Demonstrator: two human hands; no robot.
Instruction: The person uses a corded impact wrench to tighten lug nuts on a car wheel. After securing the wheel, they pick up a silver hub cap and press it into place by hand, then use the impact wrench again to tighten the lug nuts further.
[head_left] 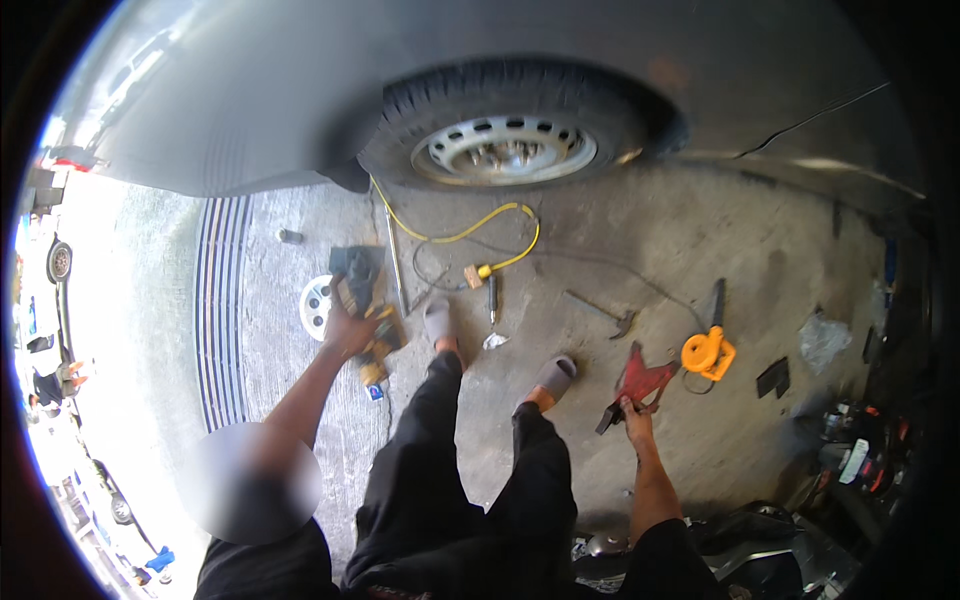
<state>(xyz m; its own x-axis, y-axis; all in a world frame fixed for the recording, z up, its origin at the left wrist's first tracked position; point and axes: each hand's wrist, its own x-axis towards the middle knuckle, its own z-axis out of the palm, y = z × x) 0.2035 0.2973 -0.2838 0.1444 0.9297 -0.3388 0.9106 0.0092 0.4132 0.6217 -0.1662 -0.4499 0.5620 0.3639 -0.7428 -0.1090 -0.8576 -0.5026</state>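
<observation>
My right hand (637,418) is closed around the lower part of a red jack stand (644,374), which is tilted over the concrete floor. At the left, my left hand (348,328) reaches down with its fingers curled on a yellow-and-dark bulky thing (372,352) that looks like a power tool; blur hides its exact kind. A dark, flat piece (357,265) lies just beyond those fingers. Beside them is a round white wheel cover with holes (315,307). Between my hands stand my feet in grey clogs (555,376).
Ahead is a grey car's wheel (505,150). A yellow hose (463,235), a long metal bar (395,262), a hammer-like tool (603,314) and an orange blower (706,350) lie on the floor. A drain grate (224,300) runs along the left; a motorcycle (770,555) stands near right.
</observation>
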